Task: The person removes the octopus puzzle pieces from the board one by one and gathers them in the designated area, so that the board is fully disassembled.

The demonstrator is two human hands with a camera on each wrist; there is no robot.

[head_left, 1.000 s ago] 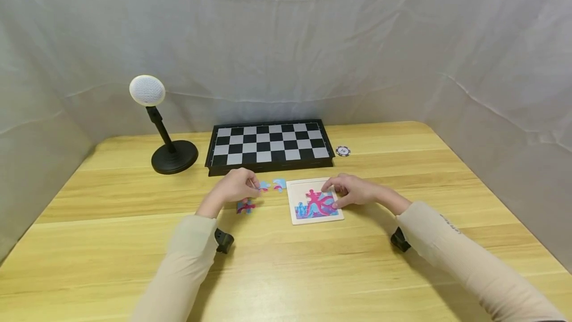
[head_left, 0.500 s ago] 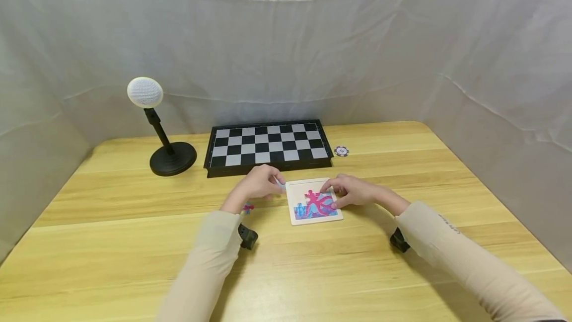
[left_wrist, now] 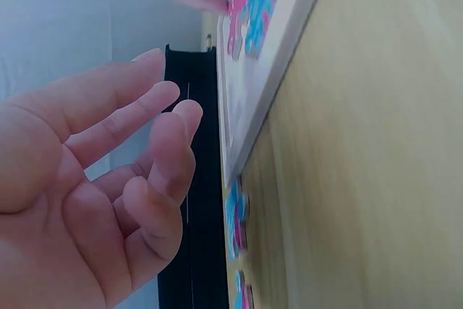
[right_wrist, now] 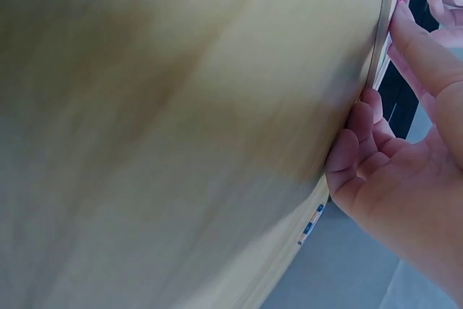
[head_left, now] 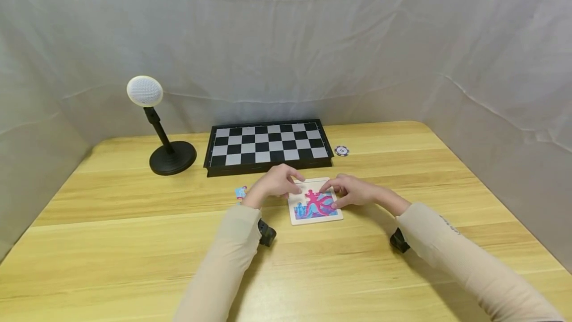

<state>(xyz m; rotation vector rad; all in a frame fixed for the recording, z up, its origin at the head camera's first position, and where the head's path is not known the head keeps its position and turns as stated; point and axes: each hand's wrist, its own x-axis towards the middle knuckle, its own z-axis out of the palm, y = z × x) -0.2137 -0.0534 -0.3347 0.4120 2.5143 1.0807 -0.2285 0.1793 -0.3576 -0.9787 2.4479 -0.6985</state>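
Note:
An octopus jigsaw puzzle in a pale square tray (head_left: pixel 296 218) lies flat at the table's middle, its upper left part bare. My left hand (head_left: pixel 277 182) hovers over that bare part, partly hiding it. In the left wrist view its fingers are loosely bent, nothing between them. My right hand (head_left: pixel 355 190) holds the tray's right side, thumb and forefinger on the picture. The right wrist view shows its other fingers curled by the tray's edge. A loose blue and pink puzzle piece (left_wrist: pixel 236 222) lies beside the tray, another piece (left_wrist: pixel 241 291) farther along. One more blue piece (head_left: pixel 240 192) shows left of my left hand.
A black and white checkered board (head_left: pixel 270 145) stands behind the tray. A round poker chip (head_left: pixel 341 151) lies at its right. To the left, a white round-headed stand (head_left: pixel 145 91) rises from a black base (head_left: pixel 173 158). Pale cloth (head_left: pixel 286 53) hangs around the table.
My left hand has moved right, from the loose pieces to above the tray, uncovering the blue piece at the left. My right hand keeps its place on the tray.

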